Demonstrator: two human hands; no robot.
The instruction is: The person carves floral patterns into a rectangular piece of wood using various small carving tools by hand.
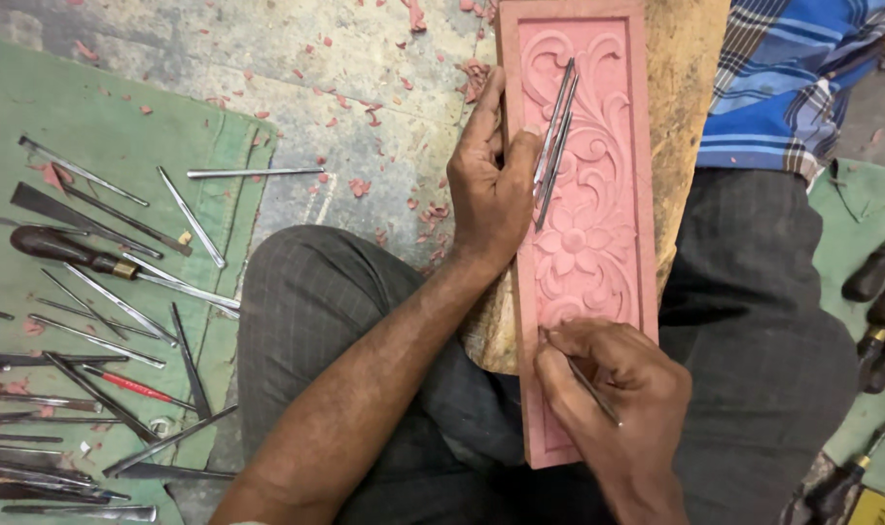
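A long pink carved panel [618, 146] with flower and scroll relief lies along a wooden block [690, 107] between my knees. My left hand [489, 185] grips the panel's left edge and holds several thin metal chisels [556, 141] that lie across the carving. My right hand [618, 389] rests on the panel's near end, pinching a thin metal carving tool [586, 382] whose tip touches the relief below the flower.
On a green mat [34, 126] at the left lie several metal chisels [122, 311] and a dark-handled tool [68, 251]. More dark-handled tools [875, 311] lie at the right. Pink shavings [423, 209] litter the concrete floor. A plaid-shirted person [793, 68] sits at top right.
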